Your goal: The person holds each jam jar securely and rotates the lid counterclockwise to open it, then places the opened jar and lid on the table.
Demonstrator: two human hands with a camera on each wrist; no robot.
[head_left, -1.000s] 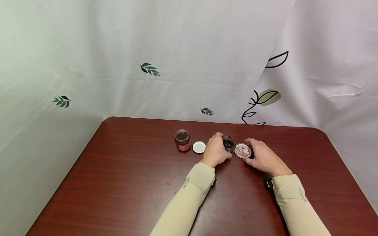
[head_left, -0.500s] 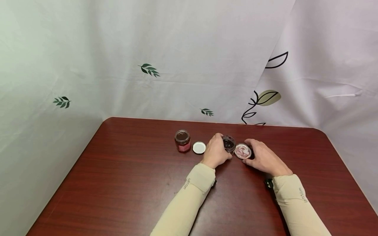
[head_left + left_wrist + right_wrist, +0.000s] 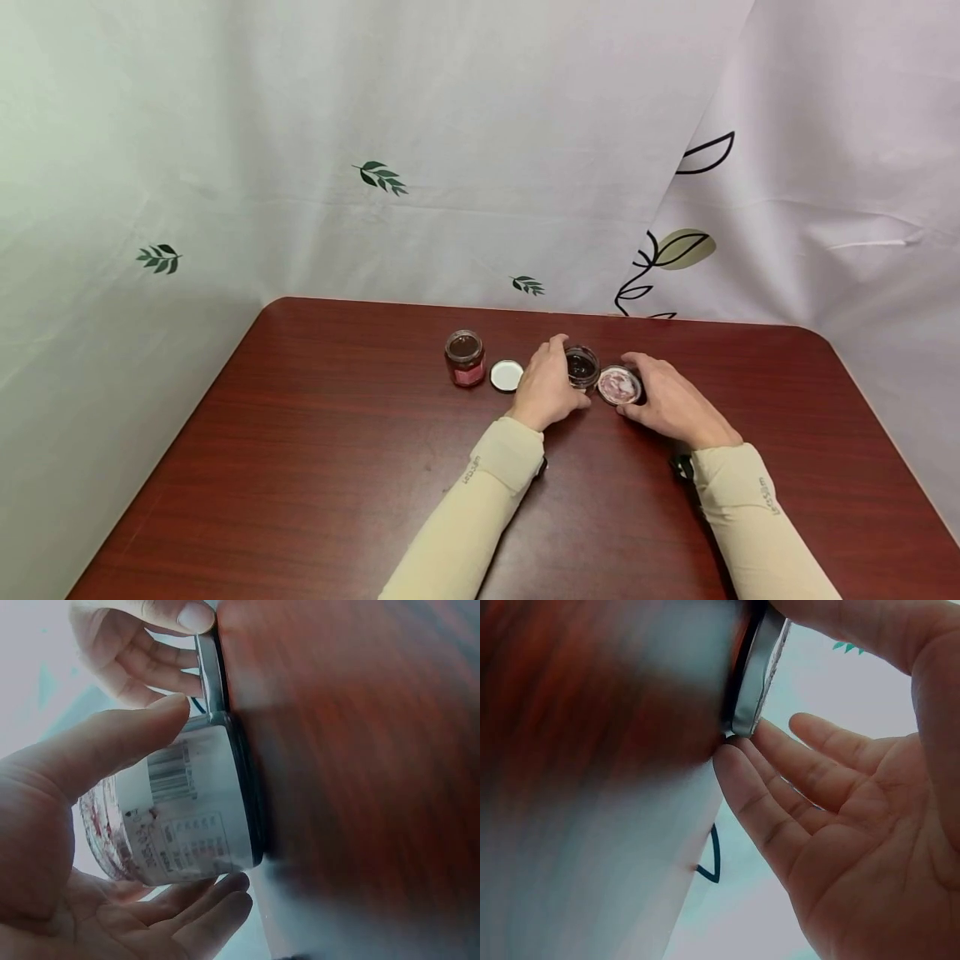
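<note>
A glass jar with dark contents stands without its lid on the table, its white barcode label facing the left wrist view. Thumb and fingers of my left hand lie fairly straight on either side of it, with a gap at the palm. Right beside the jar lies a lid, inside up and smeared pinkish white. My right hand holds that lid by its rim, thumb at the near side and fingers at the far side. In the right wrist view the lid's edge shows between thumb and fingertips.
To the left stands another uncovered jar with a reddish label. A clean white lid lies between it and my left hand. The reddish-brown table ends at a pale curtain with leaf prints.
My left hand has shifted very slightly around the near jar, leaving a little more of the jar in sight. My right hand and both lids look unchanged.
</note>
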